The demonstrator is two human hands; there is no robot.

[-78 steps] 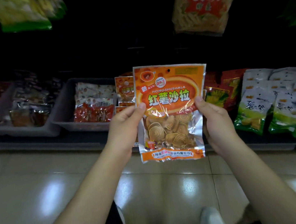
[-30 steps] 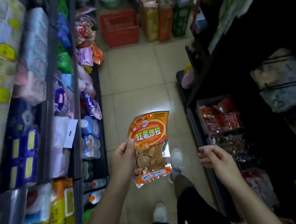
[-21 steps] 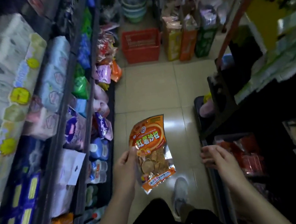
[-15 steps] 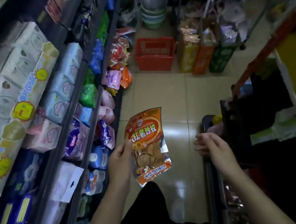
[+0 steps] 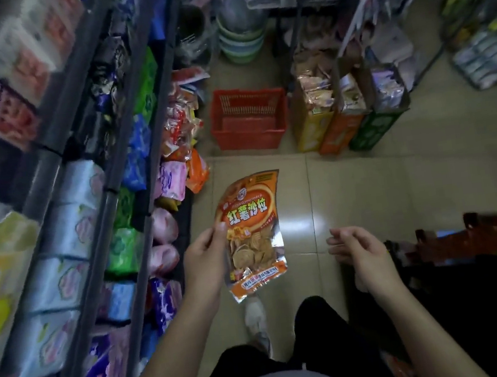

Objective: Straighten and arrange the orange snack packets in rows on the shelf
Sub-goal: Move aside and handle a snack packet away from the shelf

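**Item:** orange snack packet (image 5: 253,219), one piece, printed face toward the camera, round crisps showing through the clear lower window.

**Location:** it is hanging in the air over the tiled aisle floor (image 5: 367,188), between the two hands and on no shelf.

**Holder:** the left hand (image 5: 204,259) is carrying it alone. Its grip is pinching the packet's left edge about midway along, thumb on the printed face and fingers behind.

**Other hand:** the right hand (image 5: 362,255) is holding nothing. Its grip is loosely curled, well apart from the packet's right edge.

**Axis:** the long axis is pointing away from the person, orange header far and bottom seam near, the top leaning a little to the right. The whole body of the packet is lying to the right of the left grip, toward the free hand.

**Bearing on the next move:** the low dark shelf (image 5: 484,236) is sitting at the right, nearer the right hand than the left. That shelf is probably where the rows belong, though it is too dark to make out. Judged from this, the packet is going to need swinging rightward, or passing across by its free right edge.

**Also present:** stocked left shelving (image 5: 110,206) and a red basket (image 5: 247,118) farther down the aisle.
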